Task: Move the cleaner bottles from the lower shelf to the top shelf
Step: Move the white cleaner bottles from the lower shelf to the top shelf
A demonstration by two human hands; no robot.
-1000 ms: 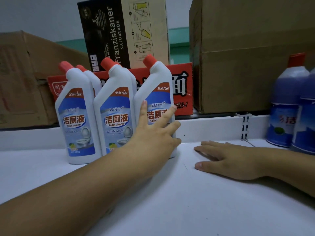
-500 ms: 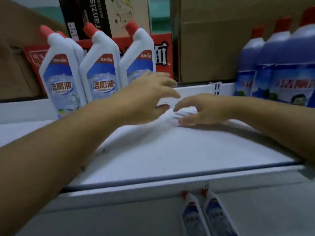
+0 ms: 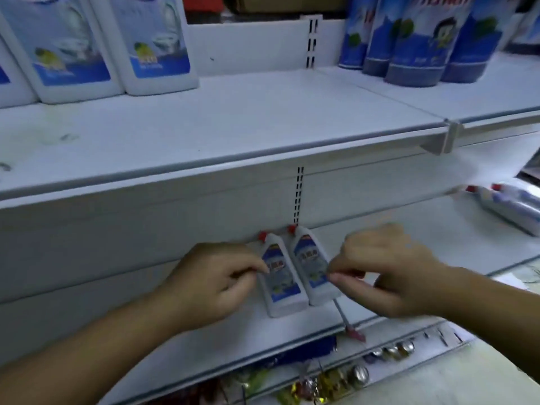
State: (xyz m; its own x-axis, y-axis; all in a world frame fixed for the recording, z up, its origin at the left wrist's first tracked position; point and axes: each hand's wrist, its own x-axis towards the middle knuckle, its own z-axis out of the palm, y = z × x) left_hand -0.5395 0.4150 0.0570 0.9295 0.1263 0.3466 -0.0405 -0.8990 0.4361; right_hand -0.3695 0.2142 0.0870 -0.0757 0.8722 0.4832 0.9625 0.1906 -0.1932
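Two white cleaner bottles with red caps lie side by side on the lower shelf (image 3: pixel 409 229), caps toward the back: the left bottle (image 3: pixel 282 280) and the right bottle (image 3: pixel 309 263). My left hand (image 3: pixel 216 279) hangs just left of them, fingers loosely curled, fingertips at the left bottle's side. My right hand (image 3: pixel 388 267) is just right of them, fingertips at the right bottle's side. Neither hand wraps a bottle. On the top shelf (image 3: pixel 233 124), several matching white bottles (image 3: pixel 73 48) stand at the back left.
Blue bottles (image 3: pixel 415 45) stand at the top shelf's back right. More red-capped bottles (image 3: pixel 514 206) lie on the lower shelf at far right. A thin red-tipped tool (image 3: pixel 352 328) lies at the lower shelf's front edge. Shiny small goods (image 3: pixel 336 381) fill the shelf below.
My view has dropped from the top shelf to the lower one. Both hands left the top shelf and came down to either side of the two lying bottles.
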